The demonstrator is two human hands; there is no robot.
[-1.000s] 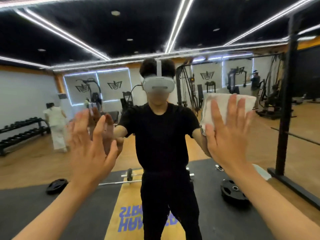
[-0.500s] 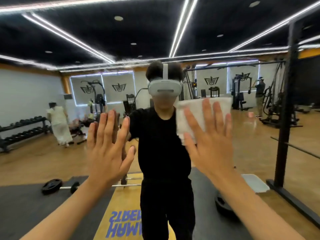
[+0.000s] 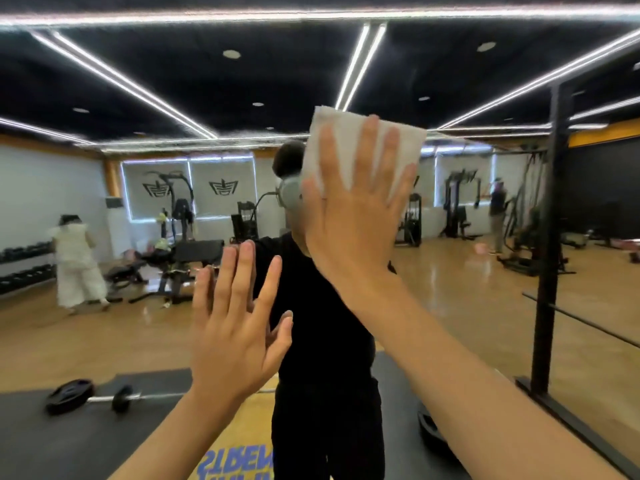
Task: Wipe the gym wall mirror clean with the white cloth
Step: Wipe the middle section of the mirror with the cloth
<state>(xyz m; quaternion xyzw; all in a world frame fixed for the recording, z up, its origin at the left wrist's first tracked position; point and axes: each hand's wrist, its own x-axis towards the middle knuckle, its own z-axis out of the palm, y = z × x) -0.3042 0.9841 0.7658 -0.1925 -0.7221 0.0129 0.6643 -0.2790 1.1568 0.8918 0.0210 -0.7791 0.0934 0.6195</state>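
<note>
White cloth (image 3: pixel 367 140) sits upper centre of frame, flat against the gym wall mirror (image 3: pixel 467 271), pinned under the right hand (image 3: pixel 356 216): fingers straight and spread, palm pressing, no pinch. Left hand (image 3: pixel 239 327) is lower centre, fingers straight and slightly fanned, holding nothing; whether it touches the glass or sits just off it, cannot tell. Cloth looks light, soft and limp, folded into a pad. It likely slides easily on smooth glass and could bunch or slip from under a flat palm, so best hold is broad palm pressure over its middle, or a thumb pinch on an edge. Mirror is rigid, slick and breakable: even, moderate pressure.
</note>
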